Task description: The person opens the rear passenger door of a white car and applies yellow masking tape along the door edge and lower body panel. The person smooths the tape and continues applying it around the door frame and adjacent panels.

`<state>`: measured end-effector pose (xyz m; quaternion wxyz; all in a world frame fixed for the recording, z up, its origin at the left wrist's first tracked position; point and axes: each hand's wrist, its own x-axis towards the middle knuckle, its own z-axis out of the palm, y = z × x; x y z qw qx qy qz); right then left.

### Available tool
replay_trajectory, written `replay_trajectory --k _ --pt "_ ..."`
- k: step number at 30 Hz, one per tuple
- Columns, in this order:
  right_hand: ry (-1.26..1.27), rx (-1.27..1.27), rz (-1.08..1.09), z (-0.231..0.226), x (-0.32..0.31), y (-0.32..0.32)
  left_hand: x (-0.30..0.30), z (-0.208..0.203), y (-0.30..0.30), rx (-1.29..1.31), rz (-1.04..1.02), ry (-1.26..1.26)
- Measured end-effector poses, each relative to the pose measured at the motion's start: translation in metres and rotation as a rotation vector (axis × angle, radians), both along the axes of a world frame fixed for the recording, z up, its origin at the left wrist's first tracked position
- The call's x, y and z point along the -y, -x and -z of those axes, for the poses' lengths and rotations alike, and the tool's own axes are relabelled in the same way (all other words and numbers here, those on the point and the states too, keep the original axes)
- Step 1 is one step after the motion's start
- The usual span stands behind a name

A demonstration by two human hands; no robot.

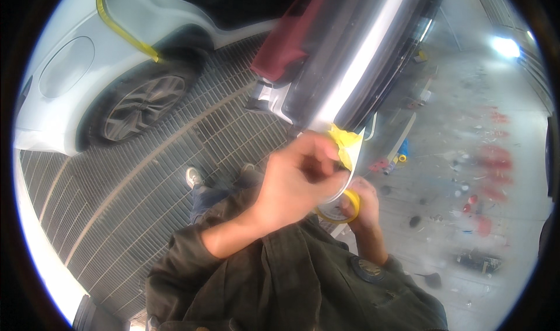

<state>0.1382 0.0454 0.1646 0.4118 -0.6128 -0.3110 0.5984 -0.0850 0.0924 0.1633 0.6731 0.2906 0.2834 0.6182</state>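
Observation:
My left hand (283, 188) is raised in front of my chest with its fingers curled together at a crumpled piece of yellow tape (346, 146). A thin white curved edge (355, 170) runs down beside the fingertips, and I cannot tell what it belongs to. Just below and to the right, my right hand (364, 201) is closed around a roll of yellow masking tape (333, 219). Its thumb lies against the roll, and the other fingers are partly hidden. Directly beyond both hands is the end of an open car door (332, 56), dark with a bright glossy band.
At the left stands a white car body (55, 106) with a wheel (143, 106) and a yellow tape strip (122, 36) along its opening. Floor grating (140, 191) lies under my feet. To the right, a paint-spattered surface (449, 179) holds several small items. A bright lamp (505, 46) shines far right.

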Motion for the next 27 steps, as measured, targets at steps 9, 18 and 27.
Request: replay_trajectory --k 9,18,27 --pt "-0.197 0.192 0.077 0.007 -0.002 -0.013 0.001 0.012 0.02 -0.359 0.072 -0.162" --pt "-0.122 0.148 -0.156 0.02 0.001 0.02 -0.022 0.014 0.036 -0.14 0.152 0.061" --pt "-0.238 0.006 -0.248 0.058 -0.006 0.022 0.02 0.023 0.042 -0.889 0.071 -0.577"
